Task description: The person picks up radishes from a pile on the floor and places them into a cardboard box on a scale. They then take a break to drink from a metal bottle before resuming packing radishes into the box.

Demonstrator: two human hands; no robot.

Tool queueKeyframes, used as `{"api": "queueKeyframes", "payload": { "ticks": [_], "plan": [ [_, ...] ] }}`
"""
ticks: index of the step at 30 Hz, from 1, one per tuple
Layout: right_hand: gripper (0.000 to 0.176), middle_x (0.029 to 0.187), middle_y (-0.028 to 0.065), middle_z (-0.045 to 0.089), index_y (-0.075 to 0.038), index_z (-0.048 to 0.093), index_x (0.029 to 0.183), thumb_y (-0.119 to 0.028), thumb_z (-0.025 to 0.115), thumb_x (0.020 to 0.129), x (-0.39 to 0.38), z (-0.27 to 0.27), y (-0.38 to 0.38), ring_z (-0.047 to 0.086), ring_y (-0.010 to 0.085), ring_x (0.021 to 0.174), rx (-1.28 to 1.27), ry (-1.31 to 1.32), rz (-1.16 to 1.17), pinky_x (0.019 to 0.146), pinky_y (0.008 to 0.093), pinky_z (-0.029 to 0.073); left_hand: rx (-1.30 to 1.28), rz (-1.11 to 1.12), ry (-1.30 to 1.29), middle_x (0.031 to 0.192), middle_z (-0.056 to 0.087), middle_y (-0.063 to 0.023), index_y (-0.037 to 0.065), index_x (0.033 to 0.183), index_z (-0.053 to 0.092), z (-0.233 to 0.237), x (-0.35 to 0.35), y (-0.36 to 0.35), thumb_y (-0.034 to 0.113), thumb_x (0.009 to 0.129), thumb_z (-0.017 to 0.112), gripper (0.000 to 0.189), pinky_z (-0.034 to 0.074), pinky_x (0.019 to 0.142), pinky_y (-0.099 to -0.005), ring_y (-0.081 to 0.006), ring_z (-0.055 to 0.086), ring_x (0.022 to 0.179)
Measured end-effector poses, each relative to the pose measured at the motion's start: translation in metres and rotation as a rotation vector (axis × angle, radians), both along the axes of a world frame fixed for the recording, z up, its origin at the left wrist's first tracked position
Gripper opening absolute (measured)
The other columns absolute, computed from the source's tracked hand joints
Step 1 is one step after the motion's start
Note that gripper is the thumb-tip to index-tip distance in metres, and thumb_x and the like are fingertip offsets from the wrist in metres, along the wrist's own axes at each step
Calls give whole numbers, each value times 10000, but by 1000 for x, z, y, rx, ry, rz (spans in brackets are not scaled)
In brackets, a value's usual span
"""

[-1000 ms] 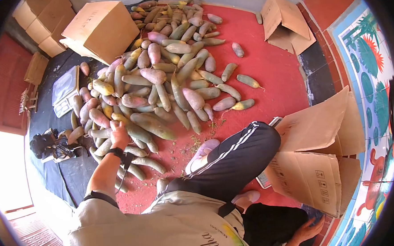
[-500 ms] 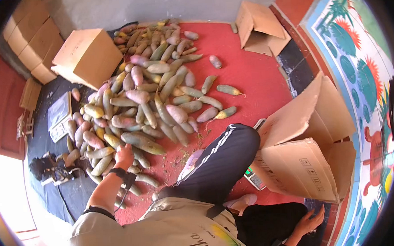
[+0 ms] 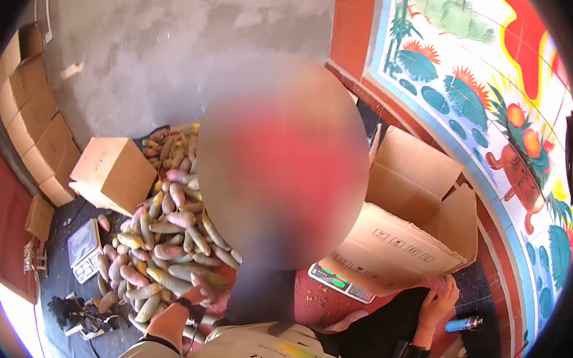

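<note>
Since the earlier frame, the whole view has tilted upward, so the heap of thick roots (image 3: 167, 251) now appears lower, and the left hand (image 3: 189, 297) has come a little back from it, toward the body. The right hand (image 3: 438, 299) has risen closer to the open carton (image 3: 393, 238). At the front edge of the heap, the left fingers are bent beside a pinkish root (image 3: 204, 289); they seem to be against it, but I cannot tell if they really grip it. This root lies just ahead of the left hand and a bit toward the right side, with its long axis, as far as it shows, going slantwise away from the body. So the left hand is clearly the nearer one; the right hand is well apart, across the lap. The carton stands at the person's right, beyond the knees, with its opening facing up and away, and it is the right hand which is close to it. The right fingers are loosely spread with nothing seen in them; contact with the carton is not clear. Beside the carton's lower edge lies a scale (image 3: 340, 283) with a lit green display. A round blur hides the middle.
</note>
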State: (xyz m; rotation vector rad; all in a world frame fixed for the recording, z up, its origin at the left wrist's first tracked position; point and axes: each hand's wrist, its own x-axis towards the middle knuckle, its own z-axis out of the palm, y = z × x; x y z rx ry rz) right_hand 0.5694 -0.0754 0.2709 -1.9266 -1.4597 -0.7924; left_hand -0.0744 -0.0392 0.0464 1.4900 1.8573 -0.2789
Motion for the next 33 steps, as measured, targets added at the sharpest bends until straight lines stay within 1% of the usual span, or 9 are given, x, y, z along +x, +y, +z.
{"api": "queueKeyframes", "payload": {
  "ticks": [3, 7, 8, 10, 11, 13, 19, 27, 33],
  "plan": [
    [372, 1135, 183, 508, 9, 473, 1155, -32, 515, 787, -2, -3, 6, 472, 359, 1014, 36, 22, 34, 882, 442, 359, 90, -71, -69, 1068, 589, -207, 23, 1196, 491, -49, -20, -7, 330, 764, 622, 546, 460, 841, -373, -327, 573, 985],
    [339, 1123, 183, 510, 18, 484, 1115, -37, 529, 784, -3, -1, 4, 471, 352, 1026, 34, 42, 41, 884, 454, 355, 115, -33, -63, 1131, 573, -130, 86, 1094, 589, 28, 27, 11, 367, 784, 540, 421, 398, 930, -370, -305, 526, 1060],
    [332, 1116, 184, 511, 20, 485, 1106, -39, 534, 782, -4, 0, 2, 470, 351, 1030, 28, 54, 47, 883, 457, 355, 246, -171, 8, 1088, 586, -145, 87, 1064, 600, -51, -5, 25, 306, 781, 545, 362, 409, 915, -375, -315, 535, 1033],
    [334, 1109, 185, 512, 18, 485, 1105, -36, 536, 780, -1, -4, -2, 470, 351, 1028, 30, 64, 37, 883, 455, 355, 360, -599, 282, 1053, 592, -163, 75, 1053, 599, 0, 35, 54, 258, 774, 549, 338, 425, 889, -378, -318, 545, 1010],
    [335, 1102, 186, 513, 15, 485, 1105, -34, 539, 777, 1, -5, -3, 469, 351, 1026, 27, 73, 35, 883, 453, 356, 367, -604, 282, 1053, 592, -163, 75, 1053, 599, 28, 55, 64, 258, 774, 549, 338, 425, 889, -378, -318, 545, 1010],
    [335, 1107, 186, 511, 12, 485, 1101, -29, 540, 774, 0, -3, -6, 468, 350, 1021, 26, 104, 27, 886, 456, 351, 646, 41, -194, 1021, 594, -177, 49, 1028, 596, 79, 93, 80, 195, 781, 538, 293, 435, 866, -382, -323, 548, 1002],
    [347, 1108, 201, 501, 23, 474, 1107, -19, 520, 766, -3, -2, -13, 454, 374, 1019, 3, 133, 5, 878, 453, 348, 1124, 150, -497, 973, 575, -187, 3, 1066, 515, 170, 166, 134, 105, 827, 507, 259, 439, 794, -399, -344, 548, 910],
    [266, 994, 175, 577, 11, 547, 1036, -117, 573, 804, -7, 19, -4, 539, 356, 923, -11, 79, 32, 799, 434, 425, 1281, -101, -510, 1210, 422, -223, -19, 1209, 387, 241, 231, 144, 210, 842, 500, 447, 333, 944, -422, -376, 410, 1114],
    [226, 986, 177, 565, -8, 544, 978, -75, 577, 765, -6, 20, 10, 516, 359, 936, -83, 176, 86, 821, 438, 397, 1290, -307, -325, 1265, 383, -207, 5, 1211, 388, 237, 244, 137, 301, 786, 567, 549, 295, 961, -452, -376, 384, 1132]
  ]
}}
